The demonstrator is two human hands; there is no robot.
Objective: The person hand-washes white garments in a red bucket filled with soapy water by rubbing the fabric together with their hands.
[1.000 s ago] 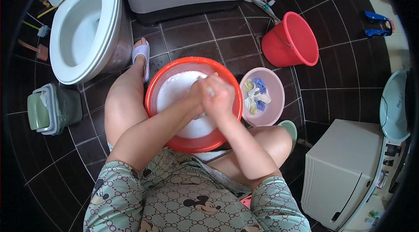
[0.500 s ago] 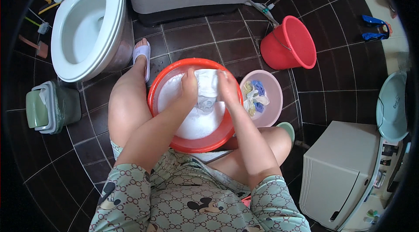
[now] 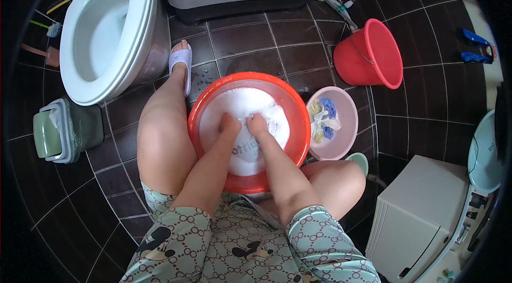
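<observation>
A red-orange basin (image 3: pixel 250 76) of white suds (image 3: pixel 240 100) stands on the floor between my legs. Both of my hands are down in it, close together at the middle. My left hand (image 3: pixel 229 124) is closed, its fingers partly sunk in the foam. My right hand (image 3: pixel 258 124) is also closed, just beside it. They grip a white cloth (image 3: pixel 273 124), which is mostly lost in the suds; only some wet folds show near my right hand. Touching the basin's right side is a pink basin (image 3: pixel 348 115) with small blue, yellow and white fabric pieces (image 3: pixel 324 120).
A red bucket (image 3: pixel 368 54) stands at the far right, and a white toilet (image 3: pixel 136 43) at the far left. The lidded bin (image 3: pixel 50 134) is by the left wall. A white cabinet (image 3: pixel 421 197) is at the right, and a green bowl (image 3: pixel 358 162) sits beside my right knee.
Both hands have come down into the suds, carrying the white cloth that was stretched between them above the foam. My view has shifted slightly.
</observation>
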